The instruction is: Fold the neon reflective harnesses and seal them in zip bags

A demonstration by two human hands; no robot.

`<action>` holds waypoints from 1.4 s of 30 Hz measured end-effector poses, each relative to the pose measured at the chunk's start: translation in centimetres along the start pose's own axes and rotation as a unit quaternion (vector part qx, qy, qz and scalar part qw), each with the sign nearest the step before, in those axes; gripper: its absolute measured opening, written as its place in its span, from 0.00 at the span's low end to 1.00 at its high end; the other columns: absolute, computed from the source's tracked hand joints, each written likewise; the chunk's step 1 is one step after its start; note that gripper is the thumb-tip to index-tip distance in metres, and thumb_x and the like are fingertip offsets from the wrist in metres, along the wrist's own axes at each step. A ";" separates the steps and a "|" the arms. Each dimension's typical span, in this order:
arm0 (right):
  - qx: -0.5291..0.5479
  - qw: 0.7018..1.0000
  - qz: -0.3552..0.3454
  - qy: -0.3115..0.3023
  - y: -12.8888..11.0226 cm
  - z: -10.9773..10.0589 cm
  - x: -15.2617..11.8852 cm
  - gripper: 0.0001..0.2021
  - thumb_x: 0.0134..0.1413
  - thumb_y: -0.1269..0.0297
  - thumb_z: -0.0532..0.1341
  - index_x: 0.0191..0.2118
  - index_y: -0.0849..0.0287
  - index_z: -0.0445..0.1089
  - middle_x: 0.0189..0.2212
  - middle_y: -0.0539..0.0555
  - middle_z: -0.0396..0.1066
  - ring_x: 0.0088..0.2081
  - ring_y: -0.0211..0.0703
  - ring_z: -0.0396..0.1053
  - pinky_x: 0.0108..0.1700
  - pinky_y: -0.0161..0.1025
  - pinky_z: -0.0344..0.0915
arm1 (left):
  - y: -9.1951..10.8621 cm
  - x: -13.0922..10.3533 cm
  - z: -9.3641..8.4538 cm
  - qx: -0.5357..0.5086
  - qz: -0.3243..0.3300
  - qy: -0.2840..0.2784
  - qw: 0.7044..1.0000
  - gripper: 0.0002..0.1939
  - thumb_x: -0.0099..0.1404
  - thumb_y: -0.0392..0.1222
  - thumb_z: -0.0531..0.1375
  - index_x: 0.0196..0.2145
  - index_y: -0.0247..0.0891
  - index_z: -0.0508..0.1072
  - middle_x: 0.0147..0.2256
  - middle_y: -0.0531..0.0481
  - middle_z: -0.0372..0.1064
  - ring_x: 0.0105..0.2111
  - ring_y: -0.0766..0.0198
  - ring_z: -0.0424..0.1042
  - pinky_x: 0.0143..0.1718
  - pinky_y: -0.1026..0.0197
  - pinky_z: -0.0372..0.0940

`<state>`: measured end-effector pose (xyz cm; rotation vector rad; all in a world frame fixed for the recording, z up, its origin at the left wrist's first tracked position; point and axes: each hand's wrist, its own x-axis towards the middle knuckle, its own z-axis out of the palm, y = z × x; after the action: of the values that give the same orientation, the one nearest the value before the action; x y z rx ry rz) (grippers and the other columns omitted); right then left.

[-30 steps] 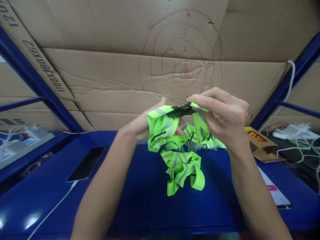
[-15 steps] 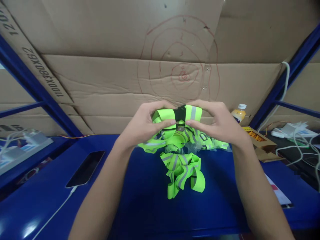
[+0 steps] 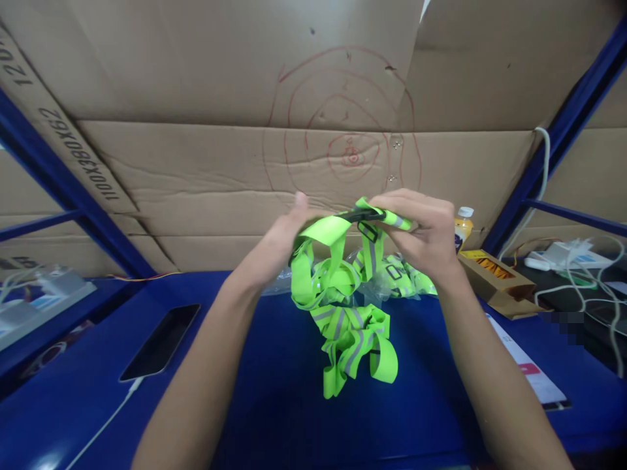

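Observation:
A neon-yellow reflective strap (image 3: 326, 230) with grey stripes and black buckle parts is held up between my hands. My left hand (image 3: 281, 245) is at its left end, thumb raised and slightly blurred, the other fingers mostly hidden behind the webbing. My right hand (image 3: 424, 228) pinches the strap's right end beside a black buckle (image 3: 365, 214). A black slide adjuster (image 3: 367, 232) shows just below. Loops of the webbing hang down toward a crumpled pile of similar straps (image 3: 350, 339) on the blue table (image 3: 274, 391).
Behind are more straps in clear plastic bags (image 3: 399, 277). At left lies a phone (image 3: 161, 343) on a white cable. At right stand a bottle (image 3: 463, 228) and an open cardboard box (image 3: 497, 281), near a printed sheet (image 3: 526, 359). Cardboard (image 3: 196, 170) lines the back.
Both hands pinched the strap beside the buckle. My left thumb has since lifted off and that hand has moved left, while the buckle has tilted and more webbing hangs down.

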<state>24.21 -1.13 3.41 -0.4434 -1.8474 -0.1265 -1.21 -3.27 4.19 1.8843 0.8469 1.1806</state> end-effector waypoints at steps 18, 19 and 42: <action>0.116 0.966 0.130 -0.192 -0.5 -0.9 0.7 0.23 0.59 0.51 0.76 0.55 0.54 0.79 0.48 0.54 0.83 0.47 0.50 0.81 0.50 0.42 0.78 | 0.7 -0.9 -0.9 0.191 0.110 0.061 0.974 0.15 0.67 0.54 0.71 0.42 0.39 0.85 0.38 0.48 0.82 0.40 0.54 0.79 0.41 0.58 0.70; 0.124 0.958 0.133 -0.221 -0.3 -1.0 0.7 0.19 0.60 0.52 0.76 0.52 0.55 0.80 0.44 0.53 0.84 0.43 0.48 0.81 0.46 0.40 0.77 | 0.7 -0.8 -0.7 0.210 0.117 0.060 0.969 0.14 0.68 0.54 0.70 0.41 0.39 0.85 0.37 0.49 0.82 0.41 0.53 0.79 0.42 0.58 0.70; -0.114 0.981 -0.153 -0.018 -0.6 1.4 0.4 0.27 0.68 0.71 0.64 0.67 0.42 0.75 0.65 0.59 0.72 0.66 0.57 0.72 0.63 0.57 0.74 | 0.1 0.4 1.0 -0.301 -0.073 0.004 0.951 0.19 0.54 0.48 0.78 0.38 0.34 0.82 0.32 0.45 0.82 0.30 0.54 0.82 0.33 0.57 0.78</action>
<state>22.60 -1.19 3.37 -0.3163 -1.9354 -0.5467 -0.12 -3.29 4.17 1.2962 0.5329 1.1855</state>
